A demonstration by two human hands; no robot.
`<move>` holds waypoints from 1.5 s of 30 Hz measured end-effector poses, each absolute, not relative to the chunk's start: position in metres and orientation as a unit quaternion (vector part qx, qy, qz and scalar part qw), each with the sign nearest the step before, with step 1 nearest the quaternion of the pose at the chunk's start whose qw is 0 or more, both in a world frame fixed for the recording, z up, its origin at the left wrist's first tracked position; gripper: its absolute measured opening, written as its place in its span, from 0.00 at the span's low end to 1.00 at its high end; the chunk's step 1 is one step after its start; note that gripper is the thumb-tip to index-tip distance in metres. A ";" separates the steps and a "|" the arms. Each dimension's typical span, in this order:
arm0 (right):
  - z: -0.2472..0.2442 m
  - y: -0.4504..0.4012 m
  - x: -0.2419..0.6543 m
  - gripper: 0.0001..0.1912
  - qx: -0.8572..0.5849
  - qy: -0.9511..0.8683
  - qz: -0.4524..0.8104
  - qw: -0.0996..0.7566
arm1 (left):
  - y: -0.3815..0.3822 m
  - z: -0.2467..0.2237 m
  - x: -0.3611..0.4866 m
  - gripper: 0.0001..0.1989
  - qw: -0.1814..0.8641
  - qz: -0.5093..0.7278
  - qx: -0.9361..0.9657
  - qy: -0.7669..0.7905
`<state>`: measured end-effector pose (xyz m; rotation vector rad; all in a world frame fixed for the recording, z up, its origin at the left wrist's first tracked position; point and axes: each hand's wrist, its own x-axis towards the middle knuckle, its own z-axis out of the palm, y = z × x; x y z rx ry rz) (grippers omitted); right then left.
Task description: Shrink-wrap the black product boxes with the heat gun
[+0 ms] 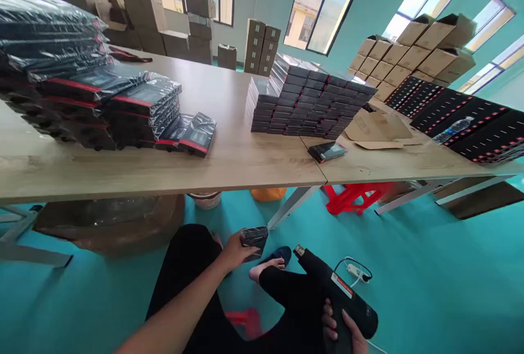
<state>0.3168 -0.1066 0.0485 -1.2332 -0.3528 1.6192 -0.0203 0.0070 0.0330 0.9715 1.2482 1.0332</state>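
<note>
My left hand [234, 254] grips a small dark box [255, 238] by its side, low in front of the table and above my knees. A black heat gun [321, 271] is held by its handle in my right hand [346, 325], at the lower right. Its metal nozzle points up and left towards the box, with a gap between them. On the table [245, 171], loosely film-wrapped black boxes [141, 94] with red edges are piled at the left. A neat stack of dark boxes [305, 97] stands near the middle, and one single box [327, 151] lies near the front edge.
Flattened cardboard [379, 127] and rows of black boxes [462, 119] occupy the table's right side. Brown cartons [409, 53] are piled behind. Below are a table leg [292, 206], a red stool [358, 195], a large bag-lined carton [110, 223] and a power strip [357, 272] with cords.
</note>
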 end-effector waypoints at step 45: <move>0.196 -0.085 0.296 0.22 -0.681 -0.301 0.631 0.219 | -0.022 -0.030 0.007 0.06 0.527 0.185 0.611 0.561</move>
